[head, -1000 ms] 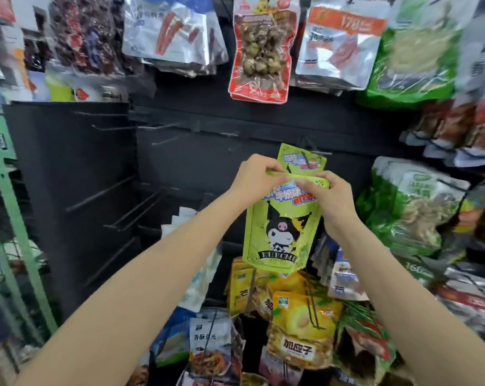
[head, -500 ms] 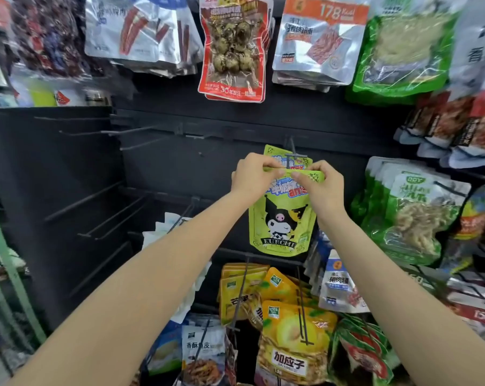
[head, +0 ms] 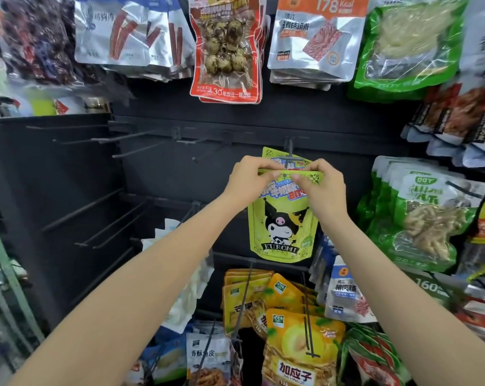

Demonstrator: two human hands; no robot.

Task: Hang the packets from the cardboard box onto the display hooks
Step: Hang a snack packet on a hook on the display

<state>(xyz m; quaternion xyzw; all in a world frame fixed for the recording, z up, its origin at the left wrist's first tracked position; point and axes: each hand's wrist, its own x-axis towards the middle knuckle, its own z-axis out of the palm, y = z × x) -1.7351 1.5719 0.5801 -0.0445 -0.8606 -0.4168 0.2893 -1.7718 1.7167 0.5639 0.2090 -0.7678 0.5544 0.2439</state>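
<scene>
Both hands pinch the top strip of a lime-green Kuromi packet (head: 284,227): the left hand (head: 245,181) grips its left corner, the right hand (head: 323,188) its right corner, fingers (head: 298,177) curled over the header edge. The packet hangs below the fingers, its hang hole level with the tip of a black display hook (head: 290,157) just above and between them, where another green packet (head: 274,156) already hangs behind. To thread it well, I judge the header should be kept flat and taut, the hole lined up with the hook tip, then pushed straight back. No working surface shows; the room is a shop display: a black peg panel (head: 157,174) with bare hooks left of the fingers, and snack packets hung above, right and below.
</scene>
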